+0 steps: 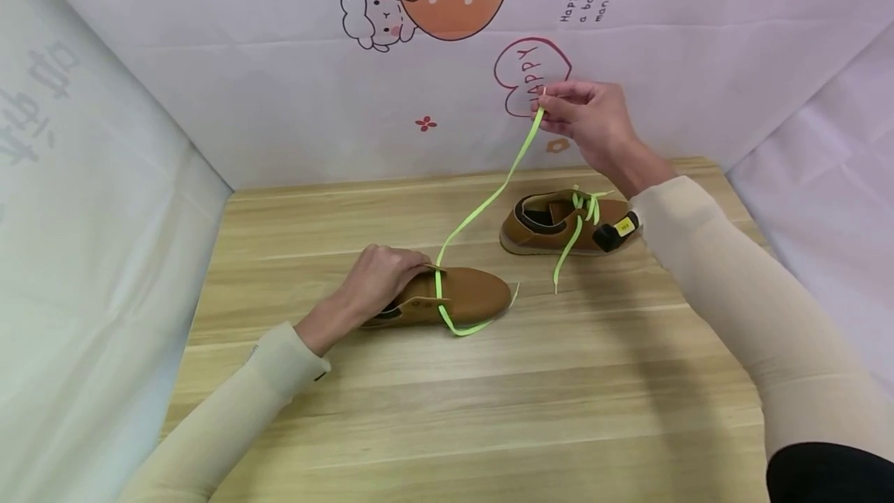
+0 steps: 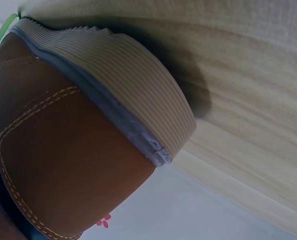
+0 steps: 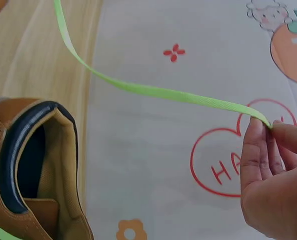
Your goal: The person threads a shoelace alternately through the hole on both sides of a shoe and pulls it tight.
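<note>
A brown shoe (image 1: 478,292) lies on its sole with its toe to the right; the left wrist view shows its heel (image 2: 73,165) close up. My left hand (image 1: 380,274) grips the shoe's upper at the far edge of the opening. A bright green lace (image 1: 482,206) crosses the shoe's front flaps, one end lying by the near side of the toe. High above the table, my right hand (image 1: 594,119) pinches the other end between thumb and fingers; the right wrist view shows the lace (image 3: 173,95) stretching from the hand (image 3: 278,170).
Behind and to the right stands a second brown shoe (image 1: 524,237) with a green lace tied in it, and a black and yellow object (image 1: 616,231) on its toe. Wooden table (image 1: 419,425) underneath; printed white cloth (image 1: 293,115) rises behind it and at both sides.
</note>
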Motion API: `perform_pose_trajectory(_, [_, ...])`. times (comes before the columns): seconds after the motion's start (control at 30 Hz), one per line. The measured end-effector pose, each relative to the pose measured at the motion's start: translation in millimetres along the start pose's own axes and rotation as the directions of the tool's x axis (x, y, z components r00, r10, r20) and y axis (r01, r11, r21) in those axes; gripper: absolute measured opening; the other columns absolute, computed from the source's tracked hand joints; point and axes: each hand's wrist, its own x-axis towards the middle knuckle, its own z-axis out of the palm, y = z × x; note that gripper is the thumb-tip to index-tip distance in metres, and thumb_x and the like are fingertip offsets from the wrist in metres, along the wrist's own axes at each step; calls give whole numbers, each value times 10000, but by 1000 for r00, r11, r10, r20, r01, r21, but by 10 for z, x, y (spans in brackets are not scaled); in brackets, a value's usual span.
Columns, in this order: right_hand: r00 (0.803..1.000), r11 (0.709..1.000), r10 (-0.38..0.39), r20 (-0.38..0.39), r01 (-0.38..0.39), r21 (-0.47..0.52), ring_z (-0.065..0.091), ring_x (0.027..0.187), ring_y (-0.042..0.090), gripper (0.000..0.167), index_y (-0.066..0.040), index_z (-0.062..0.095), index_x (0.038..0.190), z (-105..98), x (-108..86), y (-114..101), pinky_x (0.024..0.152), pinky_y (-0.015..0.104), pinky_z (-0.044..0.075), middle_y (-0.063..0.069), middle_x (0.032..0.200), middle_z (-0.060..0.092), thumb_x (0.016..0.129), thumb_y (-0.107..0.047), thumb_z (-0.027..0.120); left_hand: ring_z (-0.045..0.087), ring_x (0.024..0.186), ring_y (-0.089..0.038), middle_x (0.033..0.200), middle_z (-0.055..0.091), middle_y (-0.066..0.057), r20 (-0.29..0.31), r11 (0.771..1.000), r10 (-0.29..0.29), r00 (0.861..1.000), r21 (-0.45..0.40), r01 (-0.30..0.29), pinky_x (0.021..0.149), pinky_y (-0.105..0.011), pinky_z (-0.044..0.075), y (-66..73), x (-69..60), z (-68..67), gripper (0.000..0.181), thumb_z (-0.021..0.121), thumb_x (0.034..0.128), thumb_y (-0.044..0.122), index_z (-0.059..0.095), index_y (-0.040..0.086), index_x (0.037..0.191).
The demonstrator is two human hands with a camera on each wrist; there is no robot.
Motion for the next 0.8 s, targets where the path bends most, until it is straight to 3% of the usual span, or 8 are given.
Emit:
perform_pose_trajectory(0.23, [997, 996, -2, 82, 9, -85, 793, 803, 224, 265, 39, 790, 1106, 89, -114, 34, 682, 251, 616, 133, 987, 808, 870, -59, 862, 795, 923, -183, 1009, 821, -17, 30, 999, -41, 999, -6, 41, 794, -351, 636, -1, 25, -37, 103, 755, 988, 112, 843, 108, 1041])
perform_pose_trajectory(0.5, [980, 988, -41, 196, 69, -139, 772, 869, 229, 190, 39, 789, 1063, 179, -203, 101, 848, 322, 627, 125, 985, 791, 892, -28, 841, 792, 945, -189, 1031, 819, -31, 39, 999, -54, 998, 7, 54, 831, -370, 631, 25, -18, -97, 105, 767, 983, 116, 830, 85, 1062])
perform_pose_trajectory(0.67, [962, 977, -46, 270, 100, -188, 759, 833, 228, 177, 63, 775, 1068, 267, -279, 141, 834, 335, 631, 146, 1009, 777, 915, -17, 814, 791, 969, -222, 1050, 816, -66, -54, 1000, -4, 999, 19, 5, 850, -391, 632, 40, -91, -153, 140, 805, 947, 96, 821, 49, 1078])
perform_pose_trajectory(0.8, [948, 924, -52, 313, 165, -345, 740, 789, 203, 195, 44, 769, 1094, 339, -373, 156, 786, 290, 619, 140, 983, 775, 950, -84, 799, 794, 941, -243, 1025, 815, -91, -188, 998, 62, 980, 17, -60, 822, -393, 638, 64, -158, -189, 147, 828, 914, 56, 822, 26, 1058])
